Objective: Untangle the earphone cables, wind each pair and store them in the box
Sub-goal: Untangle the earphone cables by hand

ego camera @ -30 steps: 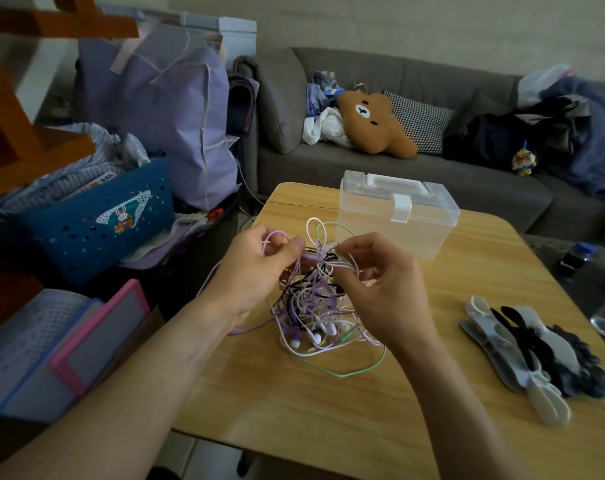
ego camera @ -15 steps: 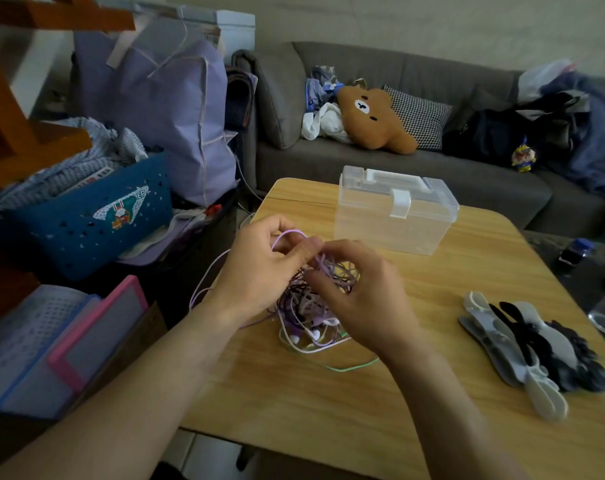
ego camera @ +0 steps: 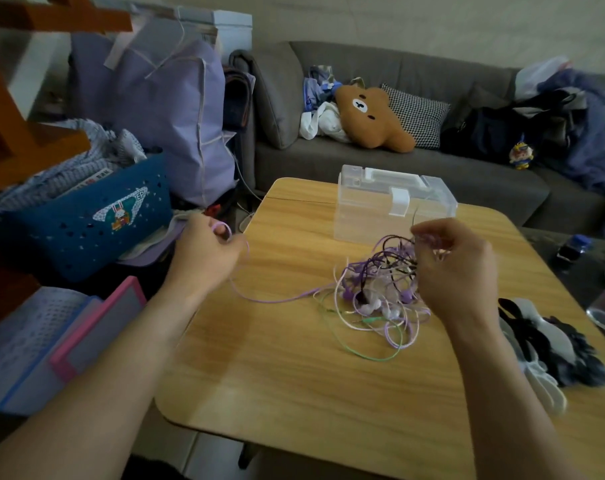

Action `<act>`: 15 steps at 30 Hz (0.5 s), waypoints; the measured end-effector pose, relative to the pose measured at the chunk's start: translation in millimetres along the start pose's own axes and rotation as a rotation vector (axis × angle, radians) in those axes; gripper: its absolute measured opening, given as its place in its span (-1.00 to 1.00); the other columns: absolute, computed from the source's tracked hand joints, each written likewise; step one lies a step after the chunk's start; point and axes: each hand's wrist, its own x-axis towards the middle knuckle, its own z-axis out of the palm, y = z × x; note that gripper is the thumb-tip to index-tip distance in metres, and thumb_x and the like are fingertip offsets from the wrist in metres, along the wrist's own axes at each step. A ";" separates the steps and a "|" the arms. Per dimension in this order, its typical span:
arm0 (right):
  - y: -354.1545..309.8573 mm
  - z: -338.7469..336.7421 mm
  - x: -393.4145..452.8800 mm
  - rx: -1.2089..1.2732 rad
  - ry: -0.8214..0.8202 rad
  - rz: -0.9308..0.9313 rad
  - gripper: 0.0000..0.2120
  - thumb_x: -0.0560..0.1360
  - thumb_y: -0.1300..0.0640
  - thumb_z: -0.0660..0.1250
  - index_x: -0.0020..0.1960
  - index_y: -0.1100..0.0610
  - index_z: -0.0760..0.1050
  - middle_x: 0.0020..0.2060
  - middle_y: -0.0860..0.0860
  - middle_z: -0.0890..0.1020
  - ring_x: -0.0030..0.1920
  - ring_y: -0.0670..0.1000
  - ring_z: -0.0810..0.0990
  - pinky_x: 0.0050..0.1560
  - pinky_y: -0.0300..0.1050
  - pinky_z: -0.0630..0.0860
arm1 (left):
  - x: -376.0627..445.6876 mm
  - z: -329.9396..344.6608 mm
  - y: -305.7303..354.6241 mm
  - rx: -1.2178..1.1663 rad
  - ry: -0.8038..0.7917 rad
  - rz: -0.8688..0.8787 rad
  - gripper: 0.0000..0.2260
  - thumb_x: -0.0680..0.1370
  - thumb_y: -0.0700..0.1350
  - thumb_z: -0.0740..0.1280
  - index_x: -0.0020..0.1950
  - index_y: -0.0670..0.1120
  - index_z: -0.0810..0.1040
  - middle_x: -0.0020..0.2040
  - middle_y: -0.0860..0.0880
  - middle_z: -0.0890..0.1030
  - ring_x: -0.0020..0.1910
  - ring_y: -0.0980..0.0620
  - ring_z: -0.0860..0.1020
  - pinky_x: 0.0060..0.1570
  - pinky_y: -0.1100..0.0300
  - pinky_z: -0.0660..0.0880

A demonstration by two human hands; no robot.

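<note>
A tangle of earphone cables (ego camera: 374, 299) in purple, white, green and black lies on the wooden table (ego camera: 294, 375). My right hand (ego camera: 457, 271) pinches the top of the tangle and lifts part of it. Beyond the table's left edge, my left hand (ego camera: 204, 254) grips one purple cable (ego camera: 270, 299), which runs stretched from that hand back into the tangle. The clear plastic box (ego camera: 391, 206) stands shut behind the tangle, its white latch facing me.
A heap of black and white hair clips (ego camera: 550, 344) lies at the table's right edge. A blue basket (ego camera: 86, 220) and pink-edged bins (ego camera: 69, 341) crowd the left. A grey sofa (ego camera: 432, 168) with a bear cushion stands behind.
My hands have separated: the left pulled a purple cable out to the left, past the table edge, while the right carried the tangle to the right.
</note>
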 end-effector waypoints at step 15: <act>10.7 54.0 -37.2 -0.397 -0.560 -0.187 -0.70 0.39 -0.08 0.41 0.09 -0.04 0.63 0.20 -0.06 0.51 0.28 0.06 0.42 0.24 0.02 0.39 | -48.9 31.7 34.2 0.160 -0.036 0.502 -0.88 0.50 -0.17 0.38 0.03 -0.07 0.58 -0.05 0.01 0.61 0.02 -0.01 0.54 0.05 0.05 0.52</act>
